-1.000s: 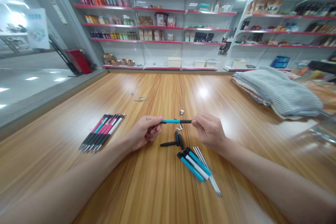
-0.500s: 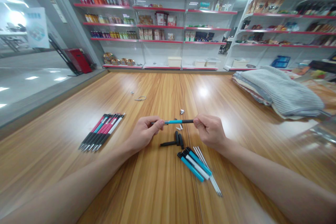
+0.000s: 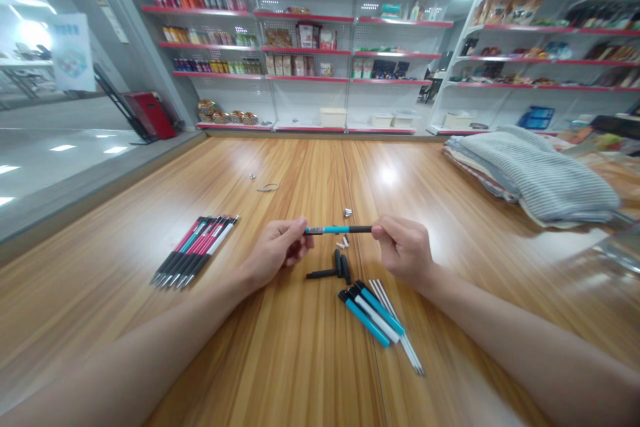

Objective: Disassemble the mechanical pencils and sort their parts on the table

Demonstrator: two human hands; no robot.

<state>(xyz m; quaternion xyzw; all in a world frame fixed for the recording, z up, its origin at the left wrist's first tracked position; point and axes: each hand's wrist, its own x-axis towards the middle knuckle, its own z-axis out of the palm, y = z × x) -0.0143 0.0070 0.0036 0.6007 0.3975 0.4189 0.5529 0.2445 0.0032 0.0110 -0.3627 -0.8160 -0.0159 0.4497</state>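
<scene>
A blue and black pen (image 3: 337, 229) lies level between my two hands, above the table. My left hand (image 3: 275, 247) pinches its left end, beside a printed label. Closed round the dark right end is my right hand (image 3: 404, 245), whose fingers hide the tip. Just below the pen are small white pieces (image 3: 342, 242) and several black grips (image 3: 340, 267). Blue and white pen barrels (image 3: 373, 313) lie nearer me, with thin white refills (image 3: 413, 353) alongside. Small silver tips (image 3: 347, 212) sit beyond the pen.
A row of assembled pens (image 3: 195, 252) lies at the left on the wooden table (image 3: 240, 360). A thin ring-shaped strip (image 3: 269, 187) is further back. Folded cloths (image 3: 540, 177) are stacked at the right. Stocked shelves (image 3: 305, 17) stand behind the table.
My left thumb and fingers have shifted on the pen's left end, so more of its labelled barrel shows. My right hand keeps hold of the other end, moved very slightly right.
</scene>
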